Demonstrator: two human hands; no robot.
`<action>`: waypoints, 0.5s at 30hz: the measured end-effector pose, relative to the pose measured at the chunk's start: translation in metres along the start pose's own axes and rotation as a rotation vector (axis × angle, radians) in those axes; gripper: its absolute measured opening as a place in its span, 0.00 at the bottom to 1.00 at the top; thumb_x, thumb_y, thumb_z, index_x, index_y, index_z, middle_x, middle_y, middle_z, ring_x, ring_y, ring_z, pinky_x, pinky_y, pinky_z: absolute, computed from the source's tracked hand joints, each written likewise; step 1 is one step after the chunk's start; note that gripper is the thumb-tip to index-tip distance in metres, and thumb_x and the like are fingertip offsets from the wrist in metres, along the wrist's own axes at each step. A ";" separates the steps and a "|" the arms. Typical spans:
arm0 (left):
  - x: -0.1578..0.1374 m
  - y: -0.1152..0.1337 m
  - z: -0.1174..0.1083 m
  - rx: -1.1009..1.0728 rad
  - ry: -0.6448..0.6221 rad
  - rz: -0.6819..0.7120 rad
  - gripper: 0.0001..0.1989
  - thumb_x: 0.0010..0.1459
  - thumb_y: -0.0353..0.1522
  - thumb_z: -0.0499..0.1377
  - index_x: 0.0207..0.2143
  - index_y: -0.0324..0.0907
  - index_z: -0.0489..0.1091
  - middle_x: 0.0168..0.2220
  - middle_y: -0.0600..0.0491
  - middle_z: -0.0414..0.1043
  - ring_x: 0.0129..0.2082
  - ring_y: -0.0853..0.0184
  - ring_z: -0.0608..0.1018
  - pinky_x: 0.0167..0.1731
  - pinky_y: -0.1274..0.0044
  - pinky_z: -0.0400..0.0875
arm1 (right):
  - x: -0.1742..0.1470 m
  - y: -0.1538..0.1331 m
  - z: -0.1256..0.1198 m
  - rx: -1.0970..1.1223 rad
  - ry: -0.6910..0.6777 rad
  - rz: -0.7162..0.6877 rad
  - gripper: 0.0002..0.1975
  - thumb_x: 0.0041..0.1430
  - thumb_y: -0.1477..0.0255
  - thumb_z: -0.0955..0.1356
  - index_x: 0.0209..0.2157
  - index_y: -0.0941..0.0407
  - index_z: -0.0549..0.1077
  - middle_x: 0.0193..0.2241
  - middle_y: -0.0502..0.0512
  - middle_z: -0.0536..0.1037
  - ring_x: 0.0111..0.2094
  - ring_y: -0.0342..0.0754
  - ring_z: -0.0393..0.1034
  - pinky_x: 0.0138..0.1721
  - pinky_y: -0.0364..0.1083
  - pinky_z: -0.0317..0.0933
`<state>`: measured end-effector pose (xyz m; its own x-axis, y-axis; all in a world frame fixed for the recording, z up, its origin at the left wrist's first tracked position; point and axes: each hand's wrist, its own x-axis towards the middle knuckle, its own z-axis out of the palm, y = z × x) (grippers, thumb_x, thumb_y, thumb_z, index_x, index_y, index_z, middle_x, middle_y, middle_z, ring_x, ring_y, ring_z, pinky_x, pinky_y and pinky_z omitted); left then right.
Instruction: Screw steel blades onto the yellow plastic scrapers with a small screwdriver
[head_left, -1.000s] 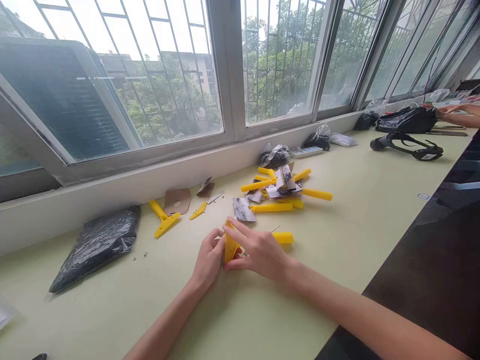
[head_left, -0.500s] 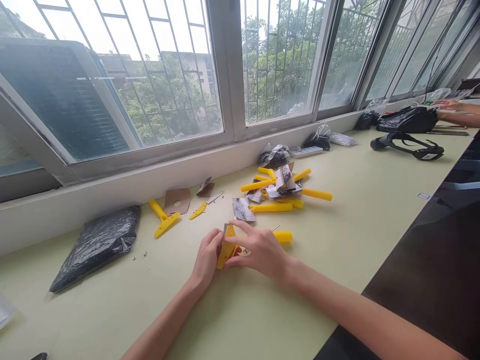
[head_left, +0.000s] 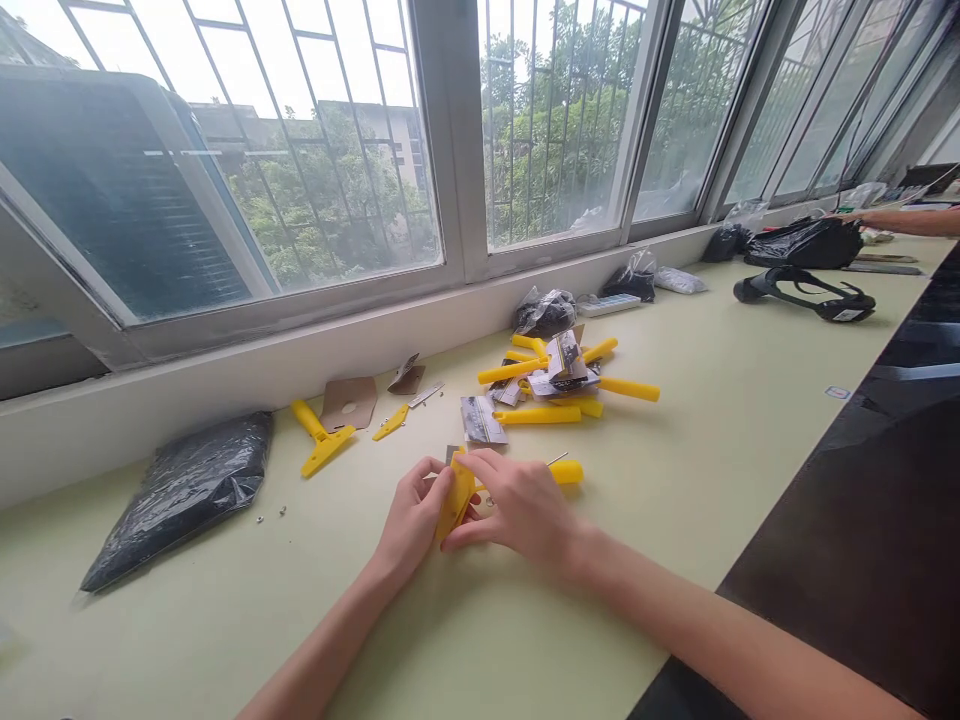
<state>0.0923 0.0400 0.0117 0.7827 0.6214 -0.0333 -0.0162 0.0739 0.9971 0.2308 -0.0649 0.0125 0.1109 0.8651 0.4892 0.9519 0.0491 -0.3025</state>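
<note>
Between both hands is a yellow scraper head, held tilted, with a grey blade edge showing at its top. My left hand closes on its left side, thumb on the yellow face. From the right, my right hand grips it with fingers over the top and thumb at the lower edge. Past the right knuckles a yellow handle and a thin metal rod stick out; my hand hides whether they join the head. Beyond the hands lies a pile of yellow scrapers with printed cards.
Left of the hands lie a scraper, a loose yellow plate, a blade, brown card, small screws and a black plastic bag. A black headset rests far right, near another person's arm.
My left thumb has come onto the scraper head's face, and my right fingers have closed in over its top. The other person's arm at far right has shifted.
</note>
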 end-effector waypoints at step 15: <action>-0.001 0.002 0.007 -0.045 0.025 0.005 0.20 0.59 0.46 0.64 0.31 0.43 0.58 0.21 0.58 0.73 0.20 0.67 0.78 0.21 0.79 0.74 | -0.003 -0.013 0.008 -0.102 -0.048 -0.016 0.43 0.59 0.50 0.67 0.66 0.65 0.61 0.42 0.62 0.78 0.33 0.51 0.74 0.30 0.47 0.65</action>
<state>0.0957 0.0343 0.0145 0.7667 0.6412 -0.0307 -0.0486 0.1057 0.9932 0.2157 -0.0636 0.0084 0.0843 0.8878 0.4524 0.9778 0.0137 -0.2091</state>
